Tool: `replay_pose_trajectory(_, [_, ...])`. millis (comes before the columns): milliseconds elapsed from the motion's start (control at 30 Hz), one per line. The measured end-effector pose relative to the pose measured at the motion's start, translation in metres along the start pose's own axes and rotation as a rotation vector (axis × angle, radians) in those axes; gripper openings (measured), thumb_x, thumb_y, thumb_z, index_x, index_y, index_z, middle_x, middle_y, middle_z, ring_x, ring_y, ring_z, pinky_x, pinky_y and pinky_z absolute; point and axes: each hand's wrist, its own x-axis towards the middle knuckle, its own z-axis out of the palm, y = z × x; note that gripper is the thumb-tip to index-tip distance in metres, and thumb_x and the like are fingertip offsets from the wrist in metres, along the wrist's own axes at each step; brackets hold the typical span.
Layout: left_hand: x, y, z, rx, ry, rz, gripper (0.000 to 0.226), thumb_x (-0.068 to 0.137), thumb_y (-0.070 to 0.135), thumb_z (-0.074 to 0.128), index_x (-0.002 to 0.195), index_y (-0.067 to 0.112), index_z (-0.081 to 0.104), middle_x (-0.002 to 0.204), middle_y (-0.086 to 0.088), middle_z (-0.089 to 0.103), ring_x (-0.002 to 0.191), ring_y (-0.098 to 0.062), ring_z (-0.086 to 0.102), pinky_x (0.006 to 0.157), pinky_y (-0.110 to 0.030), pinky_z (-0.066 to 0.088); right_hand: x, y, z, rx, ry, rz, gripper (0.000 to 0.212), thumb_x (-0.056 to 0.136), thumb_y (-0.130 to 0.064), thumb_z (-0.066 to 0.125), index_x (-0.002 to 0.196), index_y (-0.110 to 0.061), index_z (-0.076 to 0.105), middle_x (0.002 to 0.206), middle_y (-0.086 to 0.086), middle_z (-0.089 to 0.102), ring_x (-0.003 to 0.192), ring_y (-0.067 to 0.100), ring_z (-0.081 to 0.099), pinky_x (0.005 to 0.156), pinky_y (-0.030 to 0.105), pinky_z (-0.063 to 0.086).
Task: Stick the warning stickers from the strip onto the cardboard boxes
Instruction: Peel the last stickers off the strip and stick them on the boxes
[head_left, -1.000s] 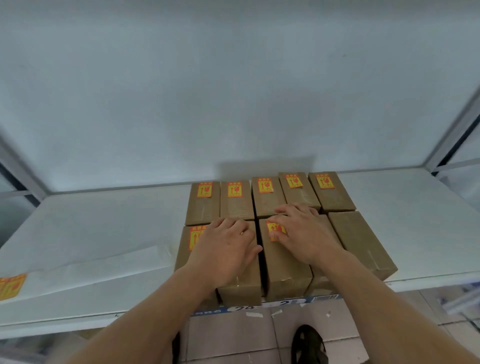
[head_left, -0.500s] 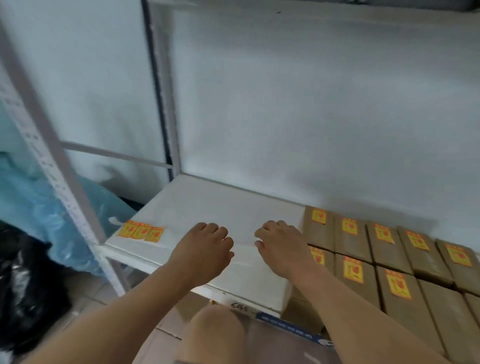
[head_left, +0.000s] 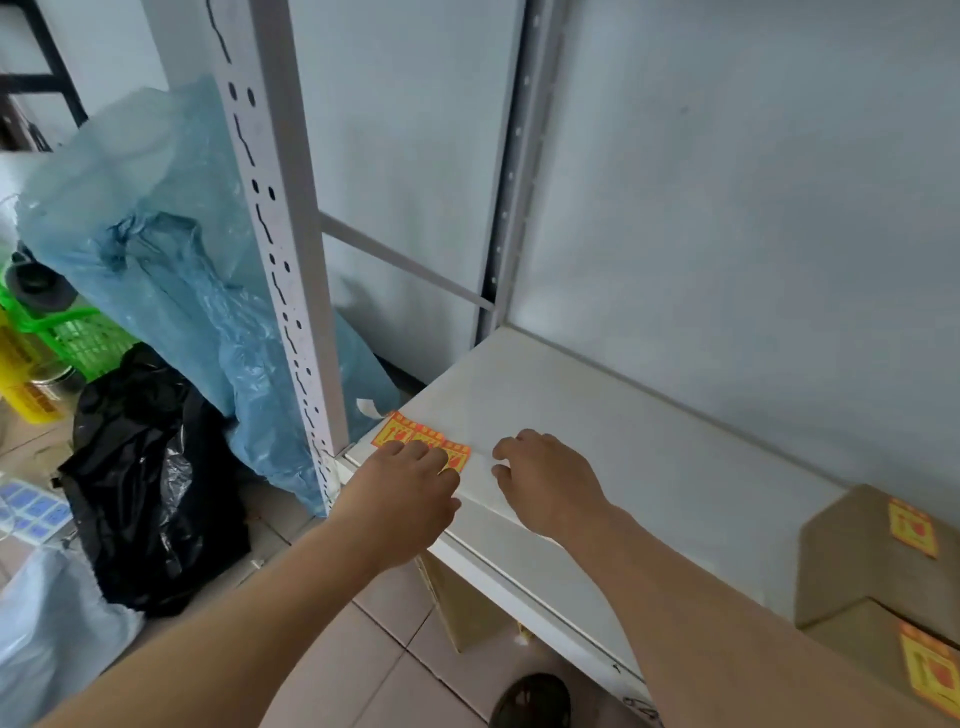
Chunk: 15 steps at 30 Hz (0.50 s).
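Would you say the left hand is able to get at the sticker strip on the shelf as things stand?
Probably yes: the left hand already lies over the sticker strip at the shelf corner, with nothing between them.

Both forearms are bare right up to the bottom edge of view, no sleeve, watch or ring showing on the left hand (head_left: 402, 483) or right hand (head_left: 545, 480). A dark shoe (head_left: 530, 701) shows below.

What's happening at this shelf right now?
A person is labelling cardboard boxes with orange warning stickers. Both hands have reached to the sticker strip at the shelf's left corner. The left hand rests over the strip, the right hand just beside it. The two boxes in view at right already carry stickers.
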Motion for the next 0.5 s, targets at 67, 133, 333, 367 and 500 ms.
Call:
replay_pose_trajectory(67, [0.005, -0.01, 0.012, -0.029, -0.009, -0.038, 0.044, 0.1, 0.047, 0.031, 0.126, 0.019, 0.054, 0.125, -0.002, 0.055, 0.115, -0.023, 0.049, 0.099, -0.037, 0.037, 0.018, -0.006, 0.011, 0.06, -0.015, 0.018, 0.031, 0.1, -0.033, 0.044, 0.125, -0.02, 0.057, 0.116, 0.004, 0.059, 0.104, 0.024, 0.059, 0.08, 0.032, 0.047])
replay_pose_trajectory(133, [0.011, -0.018, 0.022, -0.063, -0.016, -0.086, 0.046, 0.099, 0.049, 0.032, 0.128, 0.02, 0.052, 0.129, -0.001, 0.054, 0.118, -0.022, 0.047, 0.101, -0.035, 0.036, 0.033, -0.011, 0.021, 0.126, -0.025, 0.055, 0.031, 0.099, -0.033, 0.047, 0.125, -0.018, 0.056, 0.117, 0.006, 0.058, 0.104, 0.024, 0.059, 0.08, 0.031, 0.046])
replay_pose_trajectory(333, [0.028, -0.029, 0.038, -0.156, -0.073, -0.173, 0.057, 0.096, 0.057, 0.037, 0.14, 0.021, 0.042, 0.142, 0.002, 0.045, 0.13, -0.018, 0.037, 0.107, -0.033, 0.032, 0.056, -0.018, 0.049, 0.207, -0.038, 0.215, 0.038, 0.099, -0.038, 0.048, 0.132, -0.02, 0.05, 0.124, 0.005, 0.053, 0.107, 0.021, 0.06, 0.086, 0.028, 0.05])
replay_pose_trajectory(367, [0.029, -0.03, 0.04, -0.178, -0.091, -0.185, 0.06, 0.095, 0.058, 0.038, 0.142, 0.021, 0.039, 0.145, 0.002, 0.041, 0.133, -0.018, 0.034, 0.109, -0.034, 0.03, 0.057, -0.019, 0.052, 0.203, -0.031, 0.236, 0.037, 0.099, -0.039, 0.047, 0.131, -0.021, 0.051, 0.123, 0.005, 0.053, 0.106, 0.021, 0.06, 0.085, 0.029, 0.05])
replay_pose_trajectory(500, [0.033, -0.031, 0.05, -0.254, -0.173, -0.218, 0.067, 0.092, 0.061, 0.04, 0.145, 0.021, 0.033, 0.15, 0.002, 0.035, 0.137, -0.019, 0.029, 0.111, -0.036, 0.029, 0.058, -0.022, 0.062, 0.173, 0.022, 0.285, 0.037, 0.097, -0.043, 0.048, 0.127, -0.022, 0.055, 0.116, 0.004, 0.052, 0.098, 0.017, 0.058, 0.078, 0.026, 0.049])
